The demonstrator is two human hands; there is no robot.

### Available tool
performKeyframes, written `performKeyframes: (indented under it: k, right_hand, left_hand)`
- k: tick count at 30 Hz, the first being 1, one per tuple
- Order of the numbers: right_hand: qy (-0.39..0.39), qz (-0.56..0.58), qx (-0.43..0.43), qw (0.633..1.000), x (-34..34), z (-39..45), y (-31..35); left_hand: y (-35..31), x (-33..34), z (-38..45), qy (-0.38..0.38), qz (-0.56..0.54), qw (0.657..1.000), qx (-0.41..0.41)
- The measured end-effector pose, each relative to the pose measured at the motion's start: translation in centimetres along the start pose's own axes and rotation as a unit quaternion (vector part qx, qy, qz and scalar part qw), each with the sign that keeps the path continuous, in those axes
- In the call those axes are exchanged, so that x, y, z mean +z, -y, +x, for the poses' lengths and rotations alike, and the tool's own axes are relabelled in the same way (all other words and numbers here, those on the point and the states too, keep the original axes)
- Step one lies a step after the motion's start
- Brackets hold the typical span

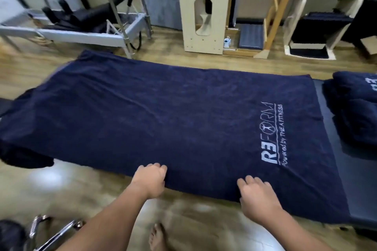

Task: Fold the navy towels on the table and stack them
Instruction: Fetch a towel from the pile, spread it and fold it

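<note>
A large navy towel with a white logo near its right end lies spread flat over the dark table. Its left end hangs off the table's edge. My left hand grips the towel's near edge, fingers curled over the hem. My right hand rests on the same near edge further right, fingers bent onto the cloth. A pile of folded navy towels sits at the table's right end, one showing part of a white logo.
Wooden floor surrounds the table. A metal-framed exercise bed stands at the back left, a wooden arched unit at the back centre, shelves with dark items at the back right. My bare foot stands below the table edge; chrome tubing is at lower left.
</note>
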State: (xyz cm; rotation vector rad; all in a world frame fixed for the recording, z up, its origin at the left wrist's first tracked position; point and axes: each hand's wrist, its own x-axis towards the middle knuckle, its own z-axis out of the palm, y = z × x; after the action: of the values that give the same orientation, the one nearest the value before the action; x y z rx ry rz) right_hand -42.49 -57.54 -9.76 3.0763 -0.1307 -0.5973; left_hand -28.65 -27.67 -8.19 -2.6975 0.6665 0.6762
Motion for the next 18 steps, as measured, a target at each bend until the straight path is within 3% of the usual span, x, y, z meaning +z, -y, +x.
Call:
performKeyframes:
  k: [6,9,14,18]
  right_hand:
    - [-0.045,-0.001,-0.099,0.994,-0.9,4.5,11.7]
    - [-0.046,-0.005,-0.139,0.989,-2.3,6.5,18.1]
    - [-0.015,-0.048,-0.125,0.991,-5.0,10.2,27.0]
    - [0.022,-0.067,-0.117,0.991,-6.6,11.3,31.3]
  left_hand:
    - [12.3,3.0,-0.9,-0.022,0.019,0.982,-0.188]
    - [18.7,4.7,-0.6,-0.033,0.033,0.975,-0.218]
    - [26.3,6.0,0.9,-0.056,0.060,0.992,-0.094]
    - [29.7,5.7,1.9,-0.027,0.029,0.999,-0.001]
